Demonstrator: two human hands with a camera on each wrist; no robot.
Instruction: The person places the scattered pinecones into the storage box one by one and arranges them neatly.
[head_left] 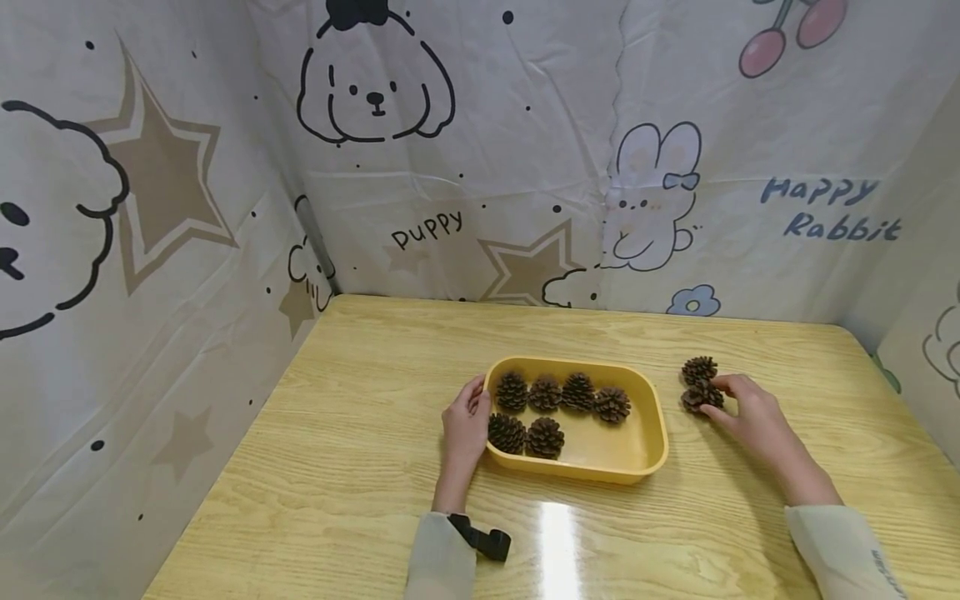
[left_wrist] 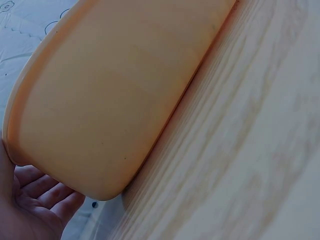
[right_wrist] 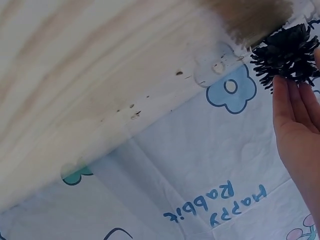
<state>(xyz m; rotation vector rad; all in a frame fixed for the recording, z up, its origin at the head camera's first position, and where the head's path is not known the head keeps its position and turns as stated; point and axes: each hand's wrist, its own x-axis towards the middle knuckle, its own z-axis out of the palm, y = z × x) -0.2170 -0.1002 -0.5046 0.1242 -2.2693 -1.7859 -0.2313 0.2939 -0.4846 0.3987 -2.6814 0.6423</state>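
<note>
A yellow plastic tray (head_left: 600, 454) holds several brown pine cones (head_left: 546, 437), set in a back row and a shorter front row at its left. My left hand (head_left: 465, 429) holds the tray's left end, its fingers against the outer wall; the left wrist view shows the fingers (left_wrist: 47, 192) under the rim. To the right of the tray, my right hand (head_left: 757, 421) pinches a pine cone (head_left: 702, 397) between thumb and fingers. Another pine cone (head_left: 699, 368) sits just behind it. In the right wrist view the gripped pine cone (right_wrist: 287, 52) is dark at the fingertips.
The wood-grain table (head_left: 337, 467) runs beneath everything. A printed cloth (head_left: 480, 167) with cartoon animals and stars hangs behind it and along the sides. Small dark crumbs (right_wrist: 135, 114) lie on the tabletop in the right wrist view. A black strap (head_left: 480, 537) is on the left wrist.
</note>
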